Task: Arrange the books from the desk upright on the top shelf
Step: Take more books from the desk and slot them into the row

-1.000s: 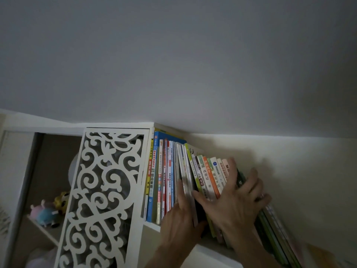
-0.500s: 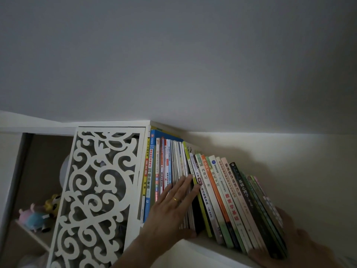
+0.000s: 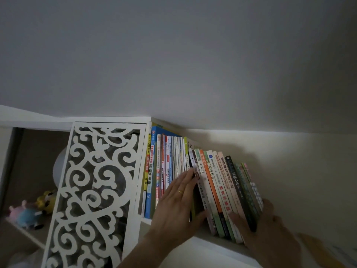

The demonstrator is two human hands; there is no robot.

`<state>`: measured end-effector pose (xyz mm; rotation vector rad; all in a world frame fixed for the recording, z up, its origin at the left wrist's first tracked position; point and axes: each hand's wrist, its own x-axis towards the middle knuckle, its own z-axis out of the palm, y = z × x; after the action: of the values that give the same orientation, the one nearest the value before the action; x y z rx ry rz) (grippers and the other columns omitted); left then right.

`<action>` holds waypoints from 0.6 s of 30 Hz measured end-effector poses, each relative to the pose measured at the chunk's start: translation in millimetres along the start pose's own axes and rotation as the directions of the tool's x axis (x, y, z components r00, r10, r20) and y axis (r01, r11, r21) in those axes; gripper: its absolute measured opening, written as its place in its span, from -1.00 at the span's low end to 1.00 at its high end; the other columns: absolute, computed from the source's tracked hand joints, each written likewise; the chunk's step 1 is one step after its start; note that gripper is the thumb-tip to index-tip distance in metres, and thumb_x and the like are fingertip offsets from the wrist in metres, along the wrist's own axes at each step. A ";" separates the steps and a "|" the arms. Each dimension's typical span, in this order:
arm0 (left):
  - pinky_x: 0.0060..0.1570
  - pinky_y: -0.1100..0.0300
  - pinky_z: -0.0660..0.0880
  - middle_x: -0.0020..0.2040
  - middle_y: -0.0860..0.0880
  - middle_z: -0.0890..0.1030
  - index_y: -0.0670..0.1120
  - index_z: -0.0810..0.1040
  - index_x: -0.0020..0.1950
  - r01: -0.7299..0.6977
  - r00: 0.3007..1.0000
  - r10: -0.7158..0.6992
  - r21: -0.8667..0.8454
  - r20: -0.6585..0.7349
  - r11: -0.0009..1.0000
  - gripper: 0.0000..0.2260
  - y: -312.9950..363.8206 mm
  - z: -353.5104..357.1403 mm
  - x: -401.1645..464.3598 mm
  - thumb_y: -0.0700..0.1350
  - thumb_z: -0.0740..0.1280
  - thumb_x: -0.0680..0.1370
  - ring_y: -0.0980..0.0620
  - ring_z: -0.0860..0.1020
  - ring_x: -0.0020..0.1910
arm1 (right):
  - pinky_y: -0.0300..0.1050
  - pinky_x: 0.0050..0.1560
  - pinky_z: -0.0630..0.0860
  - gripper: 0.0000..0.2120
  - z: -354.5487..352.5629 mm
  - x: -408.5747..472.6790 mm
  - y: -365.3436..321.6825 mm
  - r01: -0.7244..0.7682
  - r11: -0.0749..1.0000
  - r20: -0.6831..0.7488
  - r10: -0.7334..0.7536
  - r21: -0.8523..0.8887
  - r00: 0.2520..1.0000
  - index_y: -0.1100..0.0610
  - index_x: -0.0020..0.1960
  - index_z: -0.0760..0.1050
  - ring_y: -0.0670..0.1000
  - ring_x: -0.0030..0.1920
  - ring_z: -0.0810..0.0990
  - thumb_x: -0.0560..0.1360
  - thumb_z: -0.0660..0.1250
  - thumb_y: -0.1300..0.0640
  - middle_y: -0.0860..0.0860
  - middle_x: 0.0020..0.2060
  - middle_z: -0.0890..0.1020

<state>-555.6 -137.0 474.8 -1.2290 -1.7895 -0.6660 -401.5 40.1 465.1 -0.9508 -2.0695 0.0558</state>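
A row of books (image 3: 212, 182) stands on the white top shelf (image 3: 208, 235), spines facing me. The left ones stand nearly upright and the right ones lean left. My left hand (image 3: 176, 200), wearing a ring, presses flat with straight fingers against the spines of the thin middle books. My right hand (image 3: 270, 231) holds the lower right end of the row, with its thumb across the spines and its fingers behind the last thin green and pink books (image 3: 249, 188).
A white carved fretwork panel (image 3: 92, 192) stands just left of the books. Behind it a lower shelf holds small plush toys (image 3: 29, 211). The ceiling sits close above the books. A pale wall runs behind and to the right.
My right hand left the upper spines, dropped to the row's lower right end, then rose to hold the last books. My left hand stays pressed flat on the middle spines.
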 end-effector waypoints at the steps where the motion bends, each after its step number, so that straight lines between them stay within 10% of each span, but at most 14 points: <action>1: 0.61 0.06 -0.17 0.65 0.19 -0.29 0.10 -0.22 0.68 -0.009 1.000 0.009 0.016 0.014 1.000 -0.19 -2.1 6.0 -1.4 0.19 0.25 0.62 0.20 -0.34 0.61 | 0.02 0.05 0.66 0.18 -1.1 0.2 -2.0 -0.017 1.000 0.000 0.017 -0.011 1.000 -0.03 0.53 -0.02 0.13 0.13 0.66 0.11 -0.33 -0.72 0.11 0.29 0.55; 7: 0.58 -0.01 -0.19 0.66 0.10 -0.31 0.02 -0.23 0.68 -0.032 0.999 0.031 0.034 0.028 0.999 -0.13 -7.3 22.4 -2.8 -0.16 0.32 0.59 0.06 -0.35 0.62 | -0.05 -0.13 0.65 0.20 -10.3 -5.1 -6.0 -0.043 0.995 0.025 0.045 -0.087 0.999 0.02 0.52 0.09 0.09 -0.04 0.68 0.15 -0.35 -0.73 0.10 0.16 0.60; 18: 0.56 0.08 -0.10 0.69 0.10 -0.17 0.06 -0.14 0.69 0.070 0.990 -0.074 -0.041 -0.116 0.997 -0.31 -18.7 25.0 -13.2 0.11 0.15 0.67 0.09 -0.17 0.66 | 0.49 0.23 0.39 0.44 0.9 -6.8 -64.0 0.115 0.991 -0.230 -0.127 -0.064 0.965 0.10 0.67 -0.01 0.51 0.36 0.35 0.03 0.35 -0.64 0.41 0.54 0.15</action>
<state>-579.3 -130.5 451.4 -1.1302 -1.7370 -0.7995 -438.4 -9.6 482.6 -0.8171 -1.9126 -0.1664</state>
